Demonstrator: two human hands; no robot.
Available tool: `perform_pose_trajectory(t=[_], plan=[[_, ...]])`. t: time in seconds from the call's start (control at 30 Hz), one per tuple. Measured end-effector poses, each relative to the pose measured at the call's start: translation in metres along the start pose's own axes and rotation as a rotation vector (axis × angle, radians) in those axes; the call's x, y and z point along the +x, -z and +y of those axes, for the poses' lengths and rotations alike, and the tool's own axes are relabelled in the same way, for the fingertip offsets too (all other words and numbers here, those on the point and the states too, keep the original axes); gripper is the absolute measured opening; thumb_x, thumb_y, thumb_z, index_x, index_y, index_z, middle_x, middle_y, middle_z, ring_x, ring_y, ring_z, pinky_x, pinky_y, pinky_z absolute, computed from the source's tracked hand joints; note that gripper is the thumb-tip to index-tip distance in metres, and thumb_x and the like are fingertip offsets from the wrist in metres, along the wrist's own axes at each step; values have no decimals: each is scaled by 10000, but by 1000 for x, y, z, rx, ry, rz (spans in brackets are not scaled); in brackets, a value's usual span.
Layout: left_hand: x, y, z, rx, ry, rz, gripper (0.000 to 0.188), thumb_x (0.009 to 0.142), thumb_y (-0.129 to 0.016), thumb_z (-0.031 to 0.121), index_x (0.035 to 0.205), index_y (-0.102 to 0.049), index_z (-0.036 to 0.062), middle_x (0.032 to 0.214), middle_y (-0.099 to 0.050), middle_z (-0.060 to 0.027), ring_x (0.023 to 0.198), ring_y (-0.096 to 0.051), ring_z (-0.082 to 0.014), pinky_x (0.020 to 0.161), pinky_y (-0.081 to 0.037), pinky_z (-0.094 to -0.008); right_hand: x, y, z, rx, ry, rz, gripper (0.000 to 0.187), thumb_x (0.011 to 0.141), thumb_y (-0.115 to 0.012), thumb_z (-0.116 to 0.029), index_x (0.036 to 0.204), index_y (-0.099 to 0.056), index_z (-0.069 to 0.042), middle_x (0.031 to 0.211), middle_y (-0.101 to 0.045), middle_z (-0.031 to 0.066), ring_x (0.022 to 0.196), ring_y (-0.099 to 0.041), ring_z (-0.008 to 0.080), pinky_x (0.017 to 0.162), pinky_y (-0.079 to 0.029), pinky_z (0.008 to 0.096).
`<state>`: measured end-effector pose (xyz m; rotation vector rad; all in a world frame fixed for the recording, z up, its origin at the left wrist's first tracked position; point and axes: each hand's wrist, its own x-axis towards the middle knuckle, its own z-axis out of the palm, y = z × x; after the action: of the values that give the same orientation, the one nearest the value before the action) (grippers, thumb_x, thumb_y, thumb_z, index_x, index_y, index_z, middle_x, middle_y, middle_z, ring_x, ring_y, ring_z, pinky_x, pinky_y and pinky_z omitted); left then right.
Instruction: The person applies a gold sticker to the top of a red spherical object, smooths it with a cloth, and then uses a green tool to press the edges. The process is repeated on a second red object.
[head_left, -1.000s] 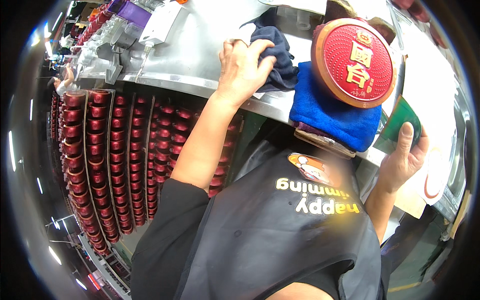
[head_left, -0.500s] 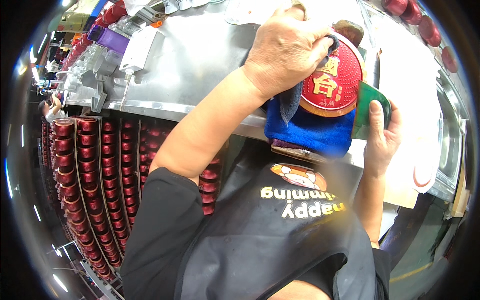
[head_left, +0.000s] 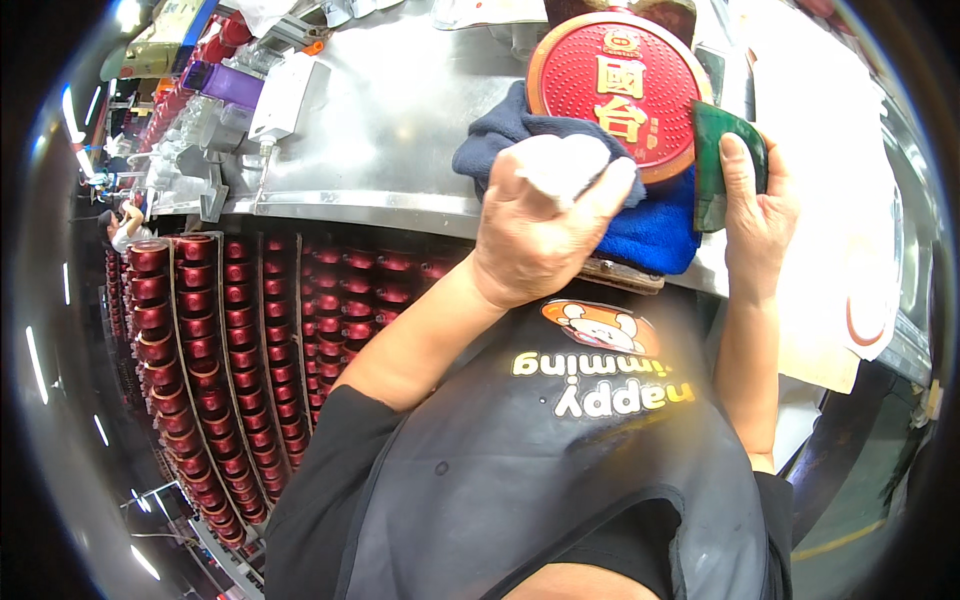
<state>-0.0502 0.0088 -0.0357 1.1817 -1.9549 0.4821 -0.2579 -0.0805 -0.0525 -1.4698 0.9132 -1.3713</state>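
The red disc (head_left: 620,100), positioned over a blue towel (head_left: 655,238) at the front of the metal bench (head_left: 390,110), now presents most of its face, the left hand (head_left: 540,235) having shifted from its upper left to its lower-left rim, gripping a dark blue cloth (head_left: 505,130) and a white wad (head_left: 568,170) that obstruct that edge. The right hand (head_left: 758,215) continues to grasp a green sheet (head_left: 712,165) overlapping the disc's right rim in view; contact cannot be confirmed. Racked red pieces (head_left: 210,350) stand left, clear of both hands.
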Motion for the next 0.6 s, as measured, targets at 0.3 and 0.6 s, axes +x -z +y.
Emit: perform_pose_trajectory(t=[0.3, 0.6], plan=[[84, -23, 13, 101, -325, -311, 138, 744, -644, 187, 800, -718, 84, 964, -611, -45, 943, -579, -229, 722, -506, -325, -12, 11, 5, 348, -170, 151, 255, 1024, -703, -125, 1225, -656, 25, 1061, -729, 63, 900, -662, 95, 808, -540, 237], [141, -26, -85, -1, -131, -389, 119, 939, -651, 159, 932, -668, 41, 885, -632, -155, 848, -645, -320, 745, -532, -432, -18, 16, -2, 292, -232, 150, 242, 1046, -669, -138, 1231, -634, 13, 1081, -719, 57, 938, -664, 99, 846, -540, 241]])
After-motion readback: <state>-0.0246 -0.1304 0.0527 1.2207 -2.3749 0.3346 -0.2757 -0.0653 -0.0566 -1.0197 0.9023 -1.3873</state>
